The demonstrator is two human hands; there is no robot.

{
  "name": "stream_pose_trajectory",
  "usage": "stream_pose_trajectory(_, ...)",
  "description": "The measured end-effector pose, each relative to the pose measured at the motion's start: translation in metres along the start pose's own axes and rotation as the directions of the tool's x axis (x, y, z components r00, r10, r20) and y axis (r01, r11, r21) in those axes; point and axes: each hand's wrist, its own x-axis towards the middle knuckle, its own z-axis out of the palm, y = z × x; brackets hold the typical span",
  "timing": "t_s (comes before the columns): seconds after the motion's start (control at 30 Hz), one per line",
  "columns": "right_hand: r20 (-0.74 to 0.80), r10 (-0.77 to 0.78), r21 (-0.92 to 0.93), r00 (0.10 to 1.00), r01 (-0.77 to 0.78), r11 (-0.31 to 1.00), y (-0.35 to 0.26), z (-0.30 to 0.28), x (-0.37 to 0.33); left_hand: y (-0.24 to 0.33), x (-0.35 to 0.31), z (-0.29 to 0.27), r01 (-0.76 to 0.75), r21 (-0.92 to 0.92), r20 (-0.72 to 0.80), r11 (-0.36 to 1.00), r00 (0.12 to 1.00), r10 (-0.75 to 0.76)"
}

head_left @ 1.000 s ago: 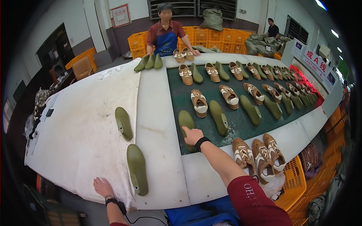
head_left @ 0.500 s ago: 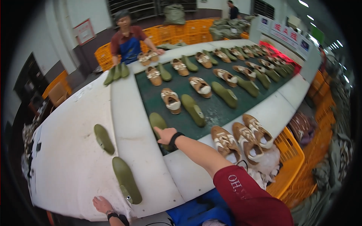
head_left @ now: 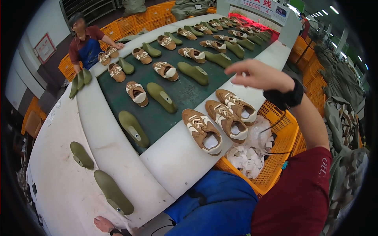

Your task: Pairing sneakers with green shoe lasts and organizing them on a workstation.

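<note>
My right hand (head_left: 258, 74) is raised over the right edge of the green conveyor belt (head_left: 185, 92), fingers stretched out and holding nothing. Below it, three brown-and-white sneakers (head_left: 202, 131) stand on the white ledge. Nearest the hand on the belt is a green shoe last (head_left: 193, 73). My left hand (head_left: 104, 224) rests open on the white table, close to a larger green last (head_left: 113, 192); a smaller last (head_left: 81, 154) lies beyond it. Another green last (head_left: 134, 128) lies at the belt's near corner, beside a sneaker (head_left: 137, 93).
Rows of sneakers and lasts run along the belt toward a red-lit machine opening (head_left: 252, 19). A co-worker in a blue apron (head_left: 89, 52) stands at the far left, beside three upright lasts (head_left: 80, 82). An orange crate (head_left: 281, 147) with white scraps sits below the ledge at right.
My right hand has lifted off the last at the belt's near corner and swung right, above the ledge. My view has turned right. My left hand stays on the table.
</note>
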Motion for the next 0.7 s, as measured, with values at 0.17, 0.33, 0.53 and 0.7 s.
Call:
stream_pose_trajectory(0.17, 0.026, 0.006, -0.017, 1.000, -0.005, 1.000, 0.018, 0.124, -0.069, 0.002, 0.006, 0.006, -0.016, 0.005, 0.025, 1.000, 1.000, 0.016)
stream_pose_trajectory(0.33, 0.048, 0.043, -0.061, 0.998, -0.040, 0.997, -0.012, 0.245, -0.074, 0.026, -0.010, -0.024, 0.026, -0.066, 0.091, 0.997, 0.996, -0.020)
stream_pose_trajectory(0.53, 0.021, -0.077, 0.034, 0.997, 0.076, 0.997, -0.060, 0.293, -0.063, 0.024, -0.017, -0.038, -0.097, -0.053, 0.034, 0.994, 0.995, 0.099)
stream_pose_trajectory(0.7, 0.056, -0.186, 0.197, 0.981, 0.171, 0.965, -0.094, 0.305, -0.068, 0.028, -0.022, -0.048, -0.132, -0.063, 0.042, 0.989, 0.990, 0.135)
